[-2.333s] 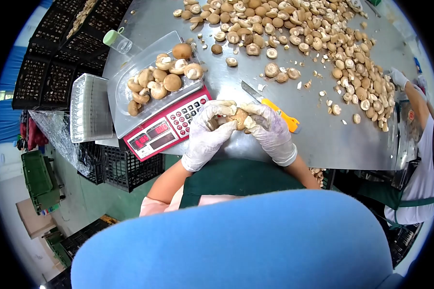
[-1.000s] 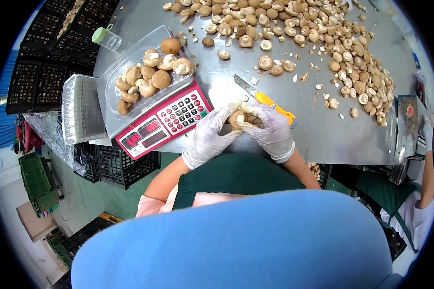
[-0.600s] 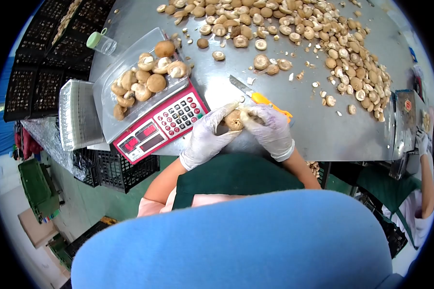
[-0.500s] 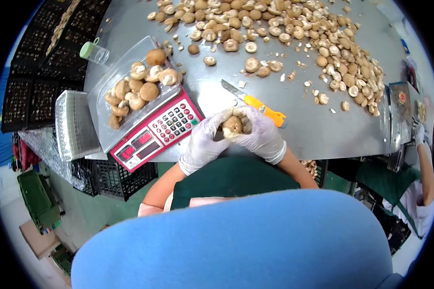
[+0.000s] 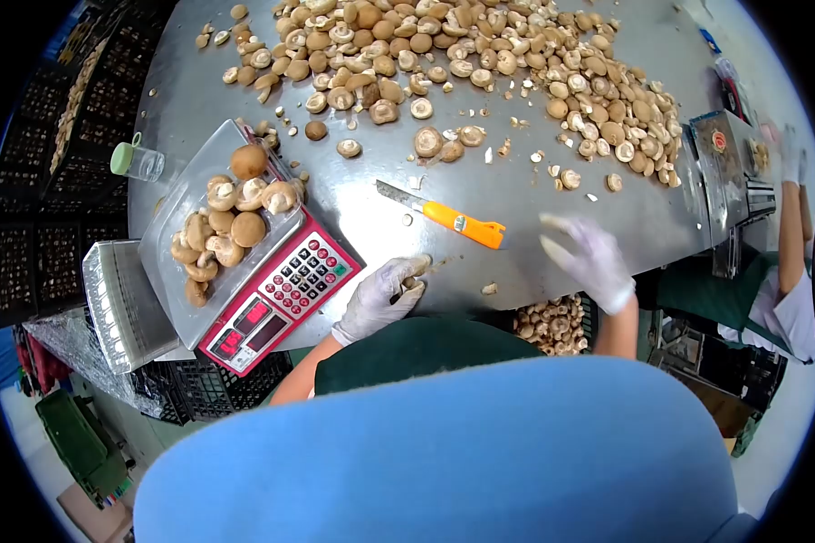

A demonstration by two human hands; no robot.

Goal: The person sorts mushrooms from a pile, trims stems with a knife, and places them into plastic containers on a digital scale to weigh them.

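My left hand (image 5: 382, 300), in a whitish glove, is curled at the table's near edge, right of the scale. Something small and brownish shows between its thumb and fingers, too hidden to name. My right hand (image 5: 593, 258), also gloved and slightly blurred, is held over the table's near edge with fingers apart and nothing in them. Between and beyond the hands lies an orange-handled knife (image 5: 462, 223), its blade pointing left. A small pale scrap (image 5: 489, 289) rests on the metal table (image 5: 534, 204). Mushrooms fill a clear tray (image 5: 179, 303) on the pink scale (image 5: 285, 299).
A large mushroom pile (image 5: 462, 36) spreads across the far side. Below my right hand is a crate of mushrooms (image 5: 552, 326). A green-capped bottle (image 5: 138, 162) and a plastic container (image 5: 127, 308) stand left. A co-worker's arm (image 5: 792, 226) is at right, beside a metal machine (image 5: 729, 167).
My hands have come apart; they were together around a mushroom. My right hand has moved right and opened, while my left stays curled. The view has shifted, showing more of the crate.
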